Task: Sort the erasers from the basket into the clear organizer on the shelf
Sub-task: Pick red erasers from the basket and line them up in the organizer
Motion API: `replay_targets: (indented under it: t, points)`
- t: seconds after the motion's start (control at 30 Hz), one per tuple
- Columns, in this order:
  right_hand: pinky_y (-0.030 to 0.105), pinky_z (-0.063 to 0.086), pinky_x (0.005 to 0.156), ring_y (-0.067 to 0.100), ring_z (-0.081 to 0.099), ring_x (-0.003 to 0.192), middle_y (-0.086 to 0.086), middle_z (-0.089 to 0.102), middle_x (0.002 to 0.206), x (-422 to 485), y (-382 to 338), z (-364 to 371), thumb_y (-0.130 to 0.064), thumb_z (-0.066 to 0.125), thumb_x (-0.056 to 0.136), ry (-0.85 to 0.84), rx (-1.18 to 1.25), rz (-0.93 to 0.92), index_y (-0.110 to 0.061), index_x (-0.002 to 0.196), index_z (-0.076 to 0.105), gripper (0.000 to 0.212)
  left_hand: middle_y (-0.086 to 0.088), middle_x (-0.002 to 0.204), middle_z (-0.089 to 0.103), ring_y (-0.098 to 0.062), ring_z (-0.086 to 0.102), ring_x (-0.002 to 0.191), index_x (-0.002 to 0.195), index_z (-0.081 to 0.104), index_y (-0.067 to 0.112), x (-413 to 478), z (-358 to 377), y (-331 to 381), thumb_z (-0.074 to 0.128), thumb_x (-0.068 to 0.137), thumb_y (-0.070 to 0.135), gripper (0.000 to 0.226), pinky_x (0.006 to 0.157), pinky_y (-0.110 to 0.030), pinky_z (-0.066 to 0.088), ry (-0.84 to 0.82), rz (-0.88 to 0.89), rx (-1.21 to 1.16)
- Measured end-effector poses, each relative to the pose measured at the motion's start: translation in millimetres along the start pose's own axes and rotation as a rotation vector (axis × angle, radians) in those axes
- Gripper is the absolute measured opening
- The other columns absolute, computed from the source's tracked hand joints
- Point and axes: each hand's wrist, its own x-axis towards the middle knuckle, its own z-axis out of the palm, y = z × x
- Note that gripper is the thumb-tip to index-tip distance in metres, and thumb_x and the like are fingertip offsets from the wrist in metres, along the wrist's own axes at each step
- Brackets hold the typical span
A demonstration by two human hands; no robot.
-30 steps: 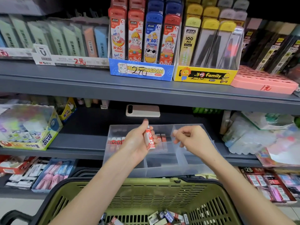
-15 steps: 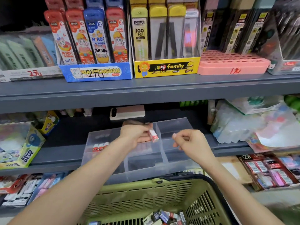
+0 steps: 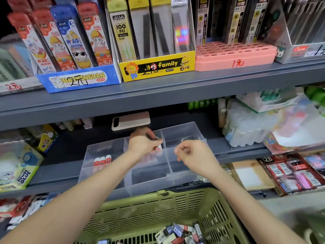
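At the front edge of the grey metal shelf (image 3: pixel 61 171), the left hand (image 3: pixel 144 144) had lowered its pinched red-and-white eraser (image 3: pixel 157 147) into the middle rear compartment of the clear plastic organizer (image 3: pixel 105 150), so it looked nearly placed. The right hand (image 3: pixel 195 156) stayed curled, and whether it held anything was unclear.

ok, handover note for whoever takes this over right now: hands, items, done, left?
Left hand: pinches a red-and-white eraser over the organizer's middle column, towards the back.
Right hand: fingers curled, above the organizer's right column; cannot tell if it holds anything.
Done: three erasers stand in the left compartment.
Left: set down the held eraser, then sort the pile lying in the basket, which sits just below the shelf.
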Motion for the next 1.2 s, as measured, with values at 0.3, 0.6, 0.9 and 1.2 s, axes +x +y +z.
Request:
replay_targets:
  t: [0.3, 0.6, 0.9, 1.2]
  points:
    - [0.016, 0.041, 0.054, 0.003, 0.061, 0.071, -0.012, 0.067, 0.075, 2.9, 1.3, 3.3, -0.030, 0.053, 0.089, 0.026, -0.087, -0.015, -0.036, 0.079, 0.059, 0.013, -0.008, 0.086, 0.067, -0.014, 0.061, 0.072, 0.088, 0.070, 0.008, 5.8, -4.3, -2.5, 0.082, 0.072, 0.011, 0.021, 0.064, -0.015, 0.051, -0.195, -0.076, 0.039]
    - [0.018, 0.043, 0.058, 0.009, 0.063, 0.077, -0.007, 0.069, 0.079, -0.7, -3.2, 0.0, -0.029, 0.053, 0.091, 0.008, -0.132, -0.009, -0.027, 0.080, 0.062, 0.014, -0.008, 0.099, 0.071, -0.017, 0.064, 0.092, 0.097, 0.072, 0.009, -0.7, -12.5, -5.2, 0.068, 0.086, 0.016, 0.014, 0.088, -0.029, 0.050, -0.211, 0.076, 0.178]
    - [0.013, 0.041, 0.063, 0.003, 0.052, 0.065, -0.010, 0.063, 0.071, -87.2, -11.4, 17.4, -0.027, 0.055, 0.088, 0.204, -0.012, -0.492, -0.015, 0.080, 0.069, 0.020, 0.004, 0.089, 0.065, -0.011, 0.059, 0.083, 0.088, 0.070, 0.010, -92.2, -74.1, -50.4, 0.060, 0.084, 0.004, 0.012, 0.080, -0.014, 0.041, 0.298, 0.551, 0.188]
    - [0.033, 0.049, 0.083, 0.028, 0.062, 0.101, 0.012, 0.067, 0.105, -94.0, 73.3, 103.8, -0.008, 0.051, 0.089, -0.451, -0.686, 0.187, -0.004, 0.102, 0.066, 0.021, 0.005, 0.086, 0.064, -0.007, 0.054, 0.078, 0.092, 0.072, 0.010, -183.2, -38.9, -146.2, 0.065, 0.085, 0.005, 0.010, 0.078, -0.023, 0.046, -0.060, 0.389, 0.249]
